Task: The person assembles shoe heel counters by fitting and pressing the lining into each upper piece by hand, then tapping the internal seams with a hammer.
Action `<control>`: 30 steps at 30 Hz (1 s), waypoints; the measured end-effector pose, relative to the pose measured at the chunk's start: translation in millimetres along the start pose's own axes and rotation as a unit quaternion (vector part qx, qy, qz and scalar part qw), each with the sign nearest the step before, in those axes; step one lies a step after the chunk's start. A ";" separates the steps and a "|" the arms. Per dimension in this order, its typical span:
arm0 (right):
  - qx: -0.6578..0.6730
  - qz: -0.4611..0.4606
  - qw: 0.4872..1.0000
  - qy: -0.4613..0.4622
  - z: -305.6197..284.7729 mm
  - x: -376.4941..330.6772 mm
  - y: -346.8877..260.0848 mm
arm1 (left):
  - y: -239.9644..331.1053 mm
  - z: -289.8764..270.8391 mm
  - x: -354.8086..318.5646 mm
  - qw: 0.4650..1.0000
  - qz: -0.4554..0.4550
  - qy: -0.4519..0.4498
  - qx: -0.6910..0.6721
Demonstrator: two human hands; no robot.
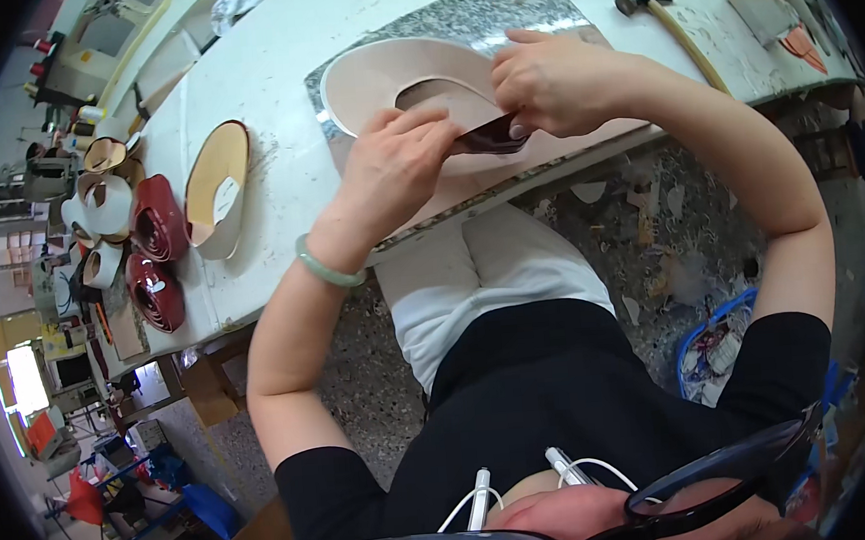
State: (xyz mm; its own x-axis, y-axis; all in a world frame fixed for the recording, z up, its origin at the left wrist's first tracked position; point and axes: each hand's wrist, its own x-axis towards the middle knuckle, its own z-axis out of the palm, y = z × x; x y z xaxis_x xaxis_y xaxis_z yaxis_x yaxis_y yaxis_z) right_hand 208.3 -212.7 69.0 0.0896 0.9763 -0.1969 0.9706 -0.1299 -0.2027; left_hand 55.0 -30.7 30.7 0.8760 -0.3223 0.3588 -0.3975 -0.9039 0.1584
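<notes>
A curved leather piece [369, 74] with a pale inner face and a dark red outer side stands on a grey speckled stone slab [524, 3] close to the table's front edge. My left hand [400, 157] pinches its near edge, left of the middle. Facing it, my right hand [550, 86] has thumb and fingers closed on the right part of the same edge. Between the two hands the dark red side [489, 140] shows. The fingertips partly cover the edge they grip.
A hammer [682, 37] lies right of the slab. To the left rest a tan-lined curved piece [214, 180], dark red rolled pieces [156, 219] and white rolls [105, 201]. Below the table's right side stands a blue-rimmed bin [693, 335] of scraps.
</notes>
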 end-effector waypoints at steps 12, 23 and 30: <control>-0.121 0.387 0.859 0.313 76.6 -143.6 205.8 | -51.4 -42.5 46.7 0.974 0.099 -0.186 0.081; 0.197 0.328 0.827 0.413 44.1 -112.1 154.2 | -70.1 -13.1 38.0 0.861 -0.405 -0.123 -0.284; 0.067 -0.042 0.912 0.402 37.3 2.0 74.5 | -94.9 4.9 44.0 0.830 -0.447 -0.119 -0.312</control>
State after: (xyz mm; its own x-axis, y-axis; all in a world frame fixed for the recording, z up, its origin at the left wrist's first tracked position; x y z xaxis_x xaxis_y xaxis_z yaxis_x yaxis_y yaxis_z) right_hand 272.5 -226.8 17.7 0.2042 0.7887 0.5799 0.9501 -0.0170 -0.3115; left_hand 132.6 39.6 26.9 0.8964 0.2848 -0.3396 0.4418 -0.5134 0.7357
